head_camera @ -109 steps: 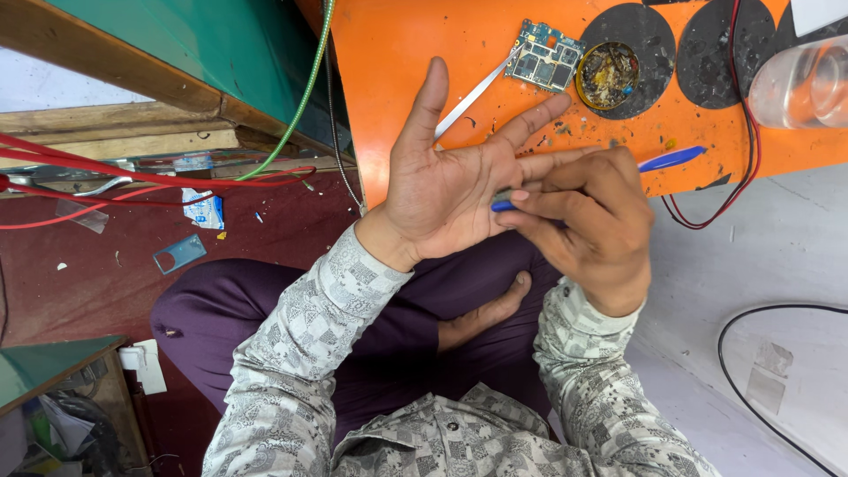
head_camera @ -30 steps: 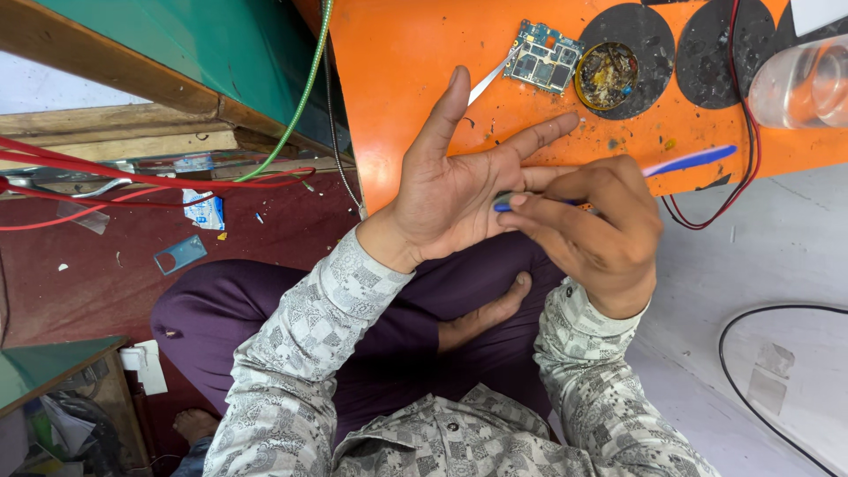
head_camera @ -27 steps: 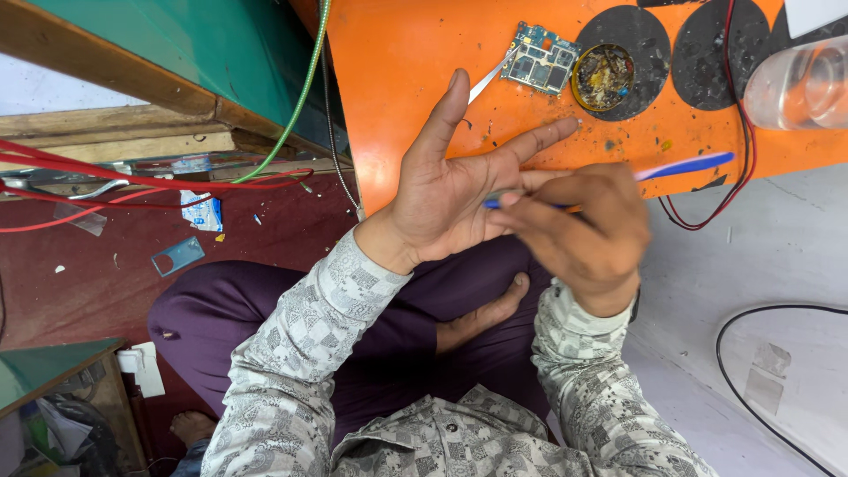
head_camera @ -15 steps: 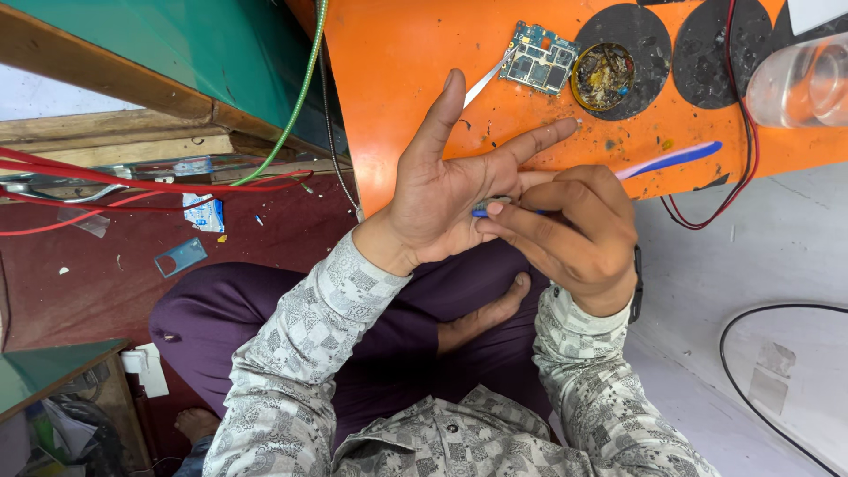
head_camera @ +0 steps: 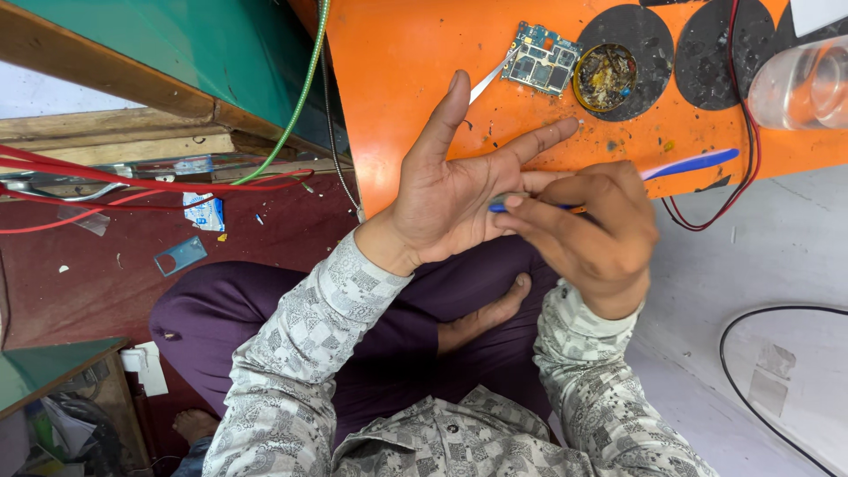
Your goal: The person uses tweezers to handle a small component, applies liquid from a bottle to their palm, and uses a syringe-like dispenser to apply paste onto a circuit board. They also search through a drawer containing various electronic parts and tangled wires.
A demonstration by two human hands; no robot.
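Observation:
My left hand (head_camera: 459, 190) is held palm up, fingers spread, over the near edge of the orange work surface (head_camera: 415, 62). My right hand (head_camera: 592, 234) is closed around a thin tool with a blue tip (head_camera: 497, 208) and presses that tip against the left palm near the base of the fingers. A tiny dark piece seems to lie under the tip, too small to make out. Beyond the fingers a small circuit board (head_camera: 541, 58) rests on the orange surface with metal tweezers (head_camera: 491, 79) beside it.
A round tin of scraps (head_camera: 605, 78) sits on a black disc (head_camera: 638, 40). A blue and white pen-like tool (head_camera: 693, 162), red and black wires (head_camera: 740, 115) and a clear plastic bottle (head_camera: 799, 84) lie at the right. Red wires (head_camera: 132, 181) cross the floor at the left.
My right hand has slid slightly left along the palm with the blue-tipped tool and is blurred from motion. The left hand has stayed palm up in the same place.

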